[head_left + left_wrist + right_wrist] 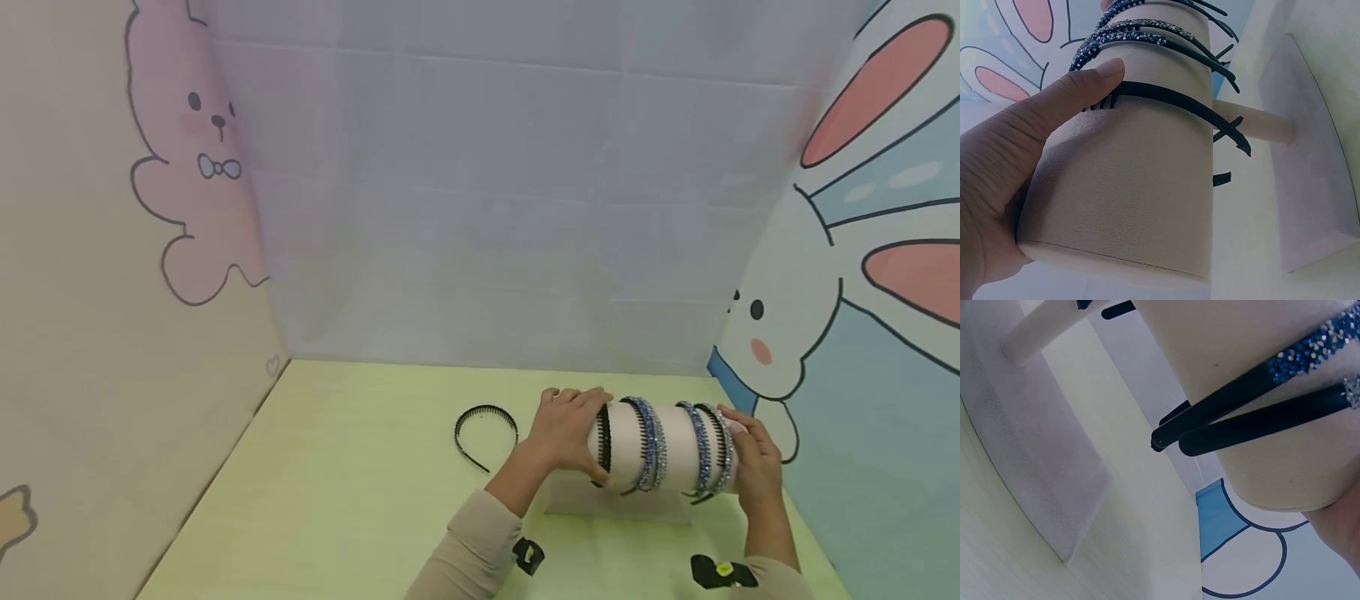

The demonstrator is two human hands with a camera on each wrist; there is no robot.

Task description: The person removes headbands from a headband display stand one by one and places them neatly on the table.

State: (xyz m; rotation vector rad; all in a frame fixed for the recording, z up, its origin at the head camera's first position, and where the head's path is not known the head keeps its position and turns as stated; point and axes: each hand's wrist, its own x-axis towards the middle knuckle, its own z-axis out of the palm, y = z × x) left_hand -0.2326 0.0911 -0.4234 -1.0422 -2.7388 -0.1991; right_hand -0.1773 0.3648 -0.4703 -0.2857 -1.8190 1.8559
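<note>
1. With left hand, grips black headband at pale roll's left end.
2. With right hand, grasps roll's opposite end.
3. Runs lengthwise left-right between hands.
4. To the left, nearer left hand: loose headband on surface.

Stretches out flat as a smooth, pale yellow-green tabletop with faint grain, running back to a straight far edge. Carries, near the middle, a slim, curved black headband with fine inner teeth, lying flat with its arch towards the far edge. Carries, further right, a flat, pale greyish, matt display-stand base, with a long side facing near.
</note>
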